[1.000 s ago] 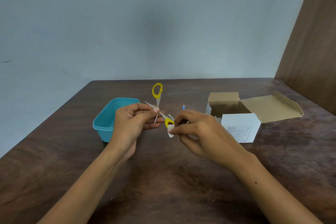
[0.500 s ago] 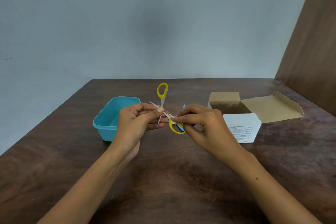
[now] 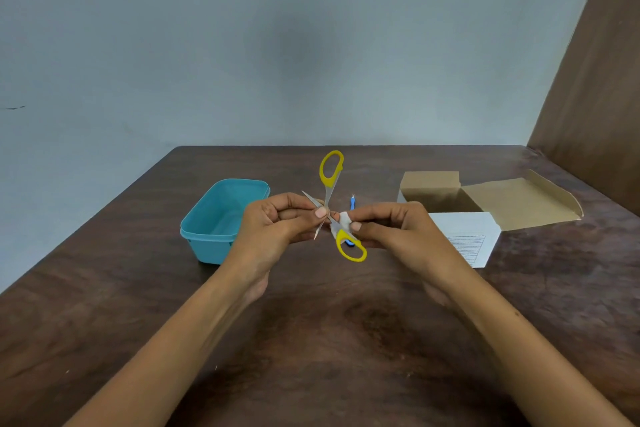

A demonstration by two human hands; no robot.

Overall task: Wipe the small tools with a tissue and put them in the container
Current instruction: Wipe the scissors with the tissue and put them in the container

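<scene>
Dark wooden table (image 3: pixel 311 340) against a grey wall (image 3: pixel 242 45), beside a brown panel (image 3: pixel 599 80).

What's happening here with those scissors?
A person is cleaning a pair of yellow-handled scissors, held spread open above a wooden table. The left hand grips them near the pivot, while the right hand pinches a bit of white tissue against one blade. The teal container beside them awaits the tools.
</scene>
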